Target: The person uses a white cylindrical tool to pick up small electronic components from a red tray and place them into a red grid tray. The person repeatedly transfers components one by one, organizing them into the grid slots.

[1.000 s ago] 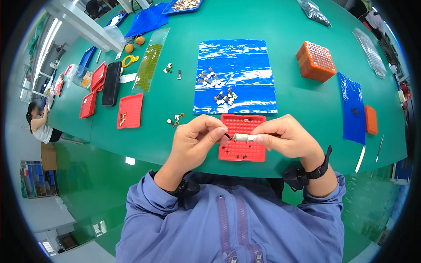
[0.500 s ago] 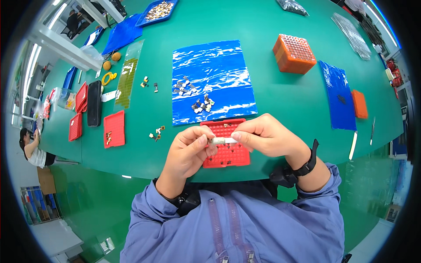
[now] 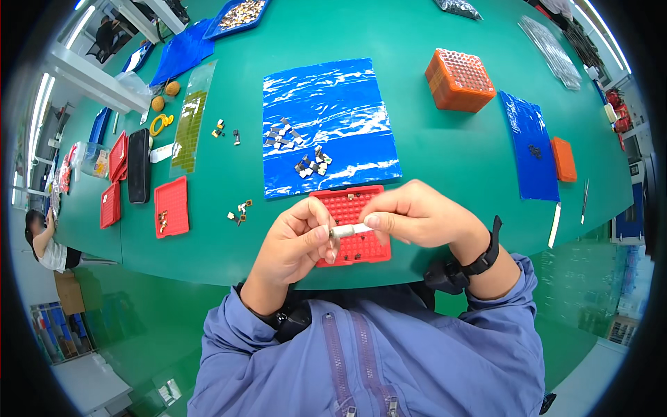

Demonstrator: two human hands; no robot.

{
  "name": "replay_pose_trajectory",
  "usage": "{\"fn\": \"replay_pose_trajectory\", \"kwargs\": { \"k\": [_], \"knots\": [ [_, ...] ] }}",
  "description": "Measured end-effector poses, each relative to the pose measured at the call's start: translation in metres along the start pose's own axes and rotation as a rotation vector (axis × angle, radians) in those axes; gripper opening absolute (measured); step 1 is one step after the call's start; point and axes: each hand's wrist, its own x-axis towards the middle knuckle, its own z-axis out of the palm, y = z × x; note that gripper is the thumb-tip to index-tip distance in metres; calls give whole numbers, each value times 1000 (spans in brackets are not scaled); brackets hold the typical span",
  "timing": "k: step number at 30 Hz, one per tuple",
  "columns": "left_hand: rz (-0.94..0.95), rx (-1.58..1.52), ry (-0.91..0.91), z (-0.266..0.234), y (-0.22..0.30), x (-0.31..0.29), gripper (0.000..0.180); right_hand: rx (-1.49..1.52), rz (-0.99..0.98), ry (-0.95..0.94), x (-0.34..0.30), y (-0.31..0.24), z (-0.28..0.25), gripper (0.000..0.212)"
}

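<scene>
My right hand (image 3: 415, 215) pinches a thin white stick (image 3: 351, 229) with a thicker whitish sleeve around its left part. At the left end of that sleeve, my left hand (image 3: 292, 240) has thumb and forefinger closed; whether they grip the sleeve or a tiny piece against it is too small to tell. Both hands are above a red tray (image 3: 375, 251) with a grid of dimples, and partly hide it. A few small dark pieces lie in the tray. Just beyond is a glossy blue sheet (image 3: 330, 97) bearing small black-and-white parts (image 3: 315, 165) in two clusters.
Loose small parts (image 3: 241, 212) and another red tray (image 3: 171, 221) lie to the left, near a black case (image 3: 139, 167) and yellow scissors (image 3: 160, 124). At right are stacked orange trays (image 3: 458, 83), a second blue sheet (image 3: 530, 149) and tweezers (image 3: 585, 201). A person (image 3: 48, 240) is at far left.
The stick has gone from nearly level to tilted, its right end higher, and more of the sleeve shows. The surroundings shift slightly left in the picture.
</scene>
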Motion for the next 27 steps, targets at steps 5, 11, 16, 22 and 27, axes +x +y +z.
{"fn": "replay_pose_trajectory", "kwargs": {
  "k": [5,11,16,22,27],
  "knots": [
    [-5,40,12,1,1,-2,9,-253,-70,-24,0,-3,-3,15],
    [7,21,-31,0,0,-1,9,-298,-262,133,2,1,5,15],
    [-11,9,8,0,0,-2,9,-116,88,-64,-2,-12,-2,18],
    [-31,25,6,-1,-1,-3,9,-136,49,-38,-1,-13,-2,17],
    [-36,22,8,0,-2,-3,9,-139,-45,-35,-2,-4,-3,14]
  ]
}}
